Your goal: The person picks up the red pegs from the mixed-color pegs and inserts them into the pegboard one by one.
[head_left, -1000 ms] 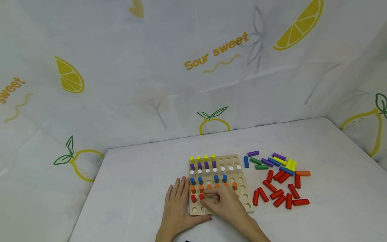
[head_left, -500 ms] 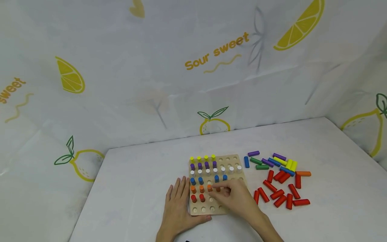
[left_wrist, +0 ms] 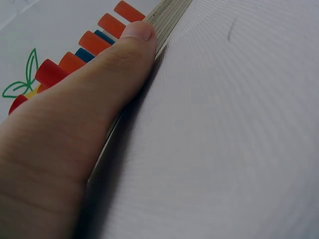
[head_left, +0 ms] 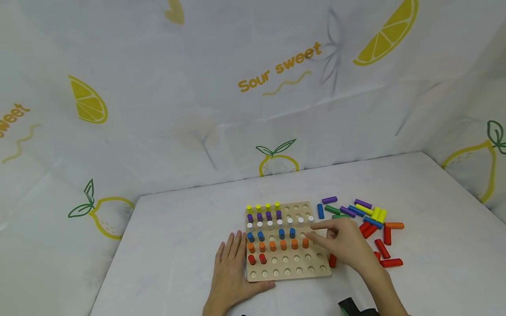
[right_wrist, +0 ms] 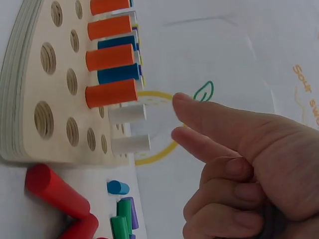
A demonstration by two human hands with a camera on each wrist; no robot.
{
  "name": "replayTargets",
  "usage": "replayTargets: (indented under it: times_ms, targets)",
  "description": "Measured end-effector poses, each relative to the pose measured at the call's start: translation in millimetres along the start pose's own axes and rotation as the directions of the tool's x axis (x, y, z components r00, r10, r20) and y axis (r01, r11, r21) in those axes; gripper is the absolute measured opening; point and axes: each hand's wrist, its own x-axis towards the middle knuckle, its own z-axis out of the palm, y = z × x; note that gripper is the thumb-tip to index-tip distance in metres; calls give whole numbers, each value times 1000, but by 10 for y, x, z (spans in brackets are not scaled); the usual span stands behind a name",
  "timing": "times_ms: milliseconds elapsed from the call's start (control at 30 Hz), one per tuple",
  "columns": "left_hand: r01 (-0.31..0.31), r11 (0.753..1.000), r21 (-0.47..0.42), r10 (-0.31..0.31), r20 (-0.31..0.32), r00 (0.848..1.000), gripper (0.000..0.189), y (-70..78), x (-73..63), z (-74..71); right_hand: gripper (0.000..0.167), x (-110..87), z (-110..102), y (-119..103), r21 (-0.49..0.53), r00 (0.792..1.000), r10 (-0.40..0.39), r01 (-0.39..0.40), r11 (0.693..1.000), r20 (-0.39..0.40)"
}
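A wooden pegboard (head_left: 285,264) lies on the table with upright pegs in rows: yellow, purple, white, blue, orange (head_left: 283,245) and two red pegs (head_left: 262,259) at the left of the red row. My left hand (head_left: 233,273) rests flat against the board's left side, fingers straight, thumb (left_wrist: 127,55) along the front edge. My right hand (head_left: 344,241) hovers by the board's right edge. In the right wrist view its thumb and index finger stand slightly apart with nothing between them, the other fingers curled in. White pegs (right_wrist: 130,144) stand beyond them.
Right of the board lie loose pegs: red (head_left: 392,263), yellow (head_left: 381,215), an orange peg (head_left: 394,225), blue (head_left: 320,211), green (head_left: 332,210) and purple (head_left: 330,200). My right hand and forearm cover some red ones. A dark object (head_left: 349,306) shows at the bottom edge.
My right hand has let go of the second red peg, which stands in its hole, and moved right across the board to its right edge. The left hand stays in place.
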Motion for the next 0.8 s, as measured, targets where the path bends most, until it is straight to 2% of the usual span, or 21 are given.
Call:
replayTargets:
  times_ms: [167, 500, 800]
  targets:
    - [-2, 1000, 0, 2, -7, 1000, 137, -3, 0, 1, 36, -10, -124, 108, -60, 994, 94, -90, 994, 56]
    - [-4, 1000, -15, 4, -15, 1000, 136, -9, -3, 3, 37, 13, -228, 278, -132, 973, 203, -188, 973, 111]
    - [7, 1000, -15, -7, 6, 1000, 137, -4, -5, 3, 30, 11, -298, 378, -205, 963, 230, -200, 958, 136]
